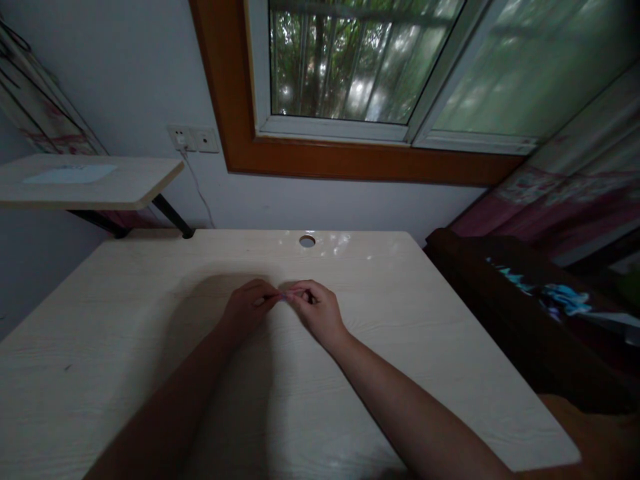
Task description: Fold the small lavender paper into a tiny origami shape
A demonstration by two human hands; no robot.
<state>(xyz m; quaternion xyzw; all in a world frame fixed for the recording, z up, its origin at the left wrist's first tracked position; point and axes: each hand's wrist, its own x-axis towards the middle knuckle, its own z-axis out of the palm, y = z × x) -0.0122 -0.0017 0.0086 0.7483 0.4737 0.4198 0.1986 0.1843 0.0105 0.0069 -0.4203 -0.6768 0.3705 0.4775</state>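
Note:
My left hand (249, 305) and my right hand (317, 309) meet fingertip to fingertip over the middle of a pale wooden desk (150, 347). Both are closed in a pinch on one tiny pale object (283, 295) between them, too small and dim to name. Both forearms rest along the desk toward me.
A round cable hole (307, 241) sits near the desk's far edge. A raised shelf (100, 183) with a sheet of paper stands at the back left, below a wall socket (193, 139). A window is ahead. Dark furniture (525, 313) and a curtain flank the right side.

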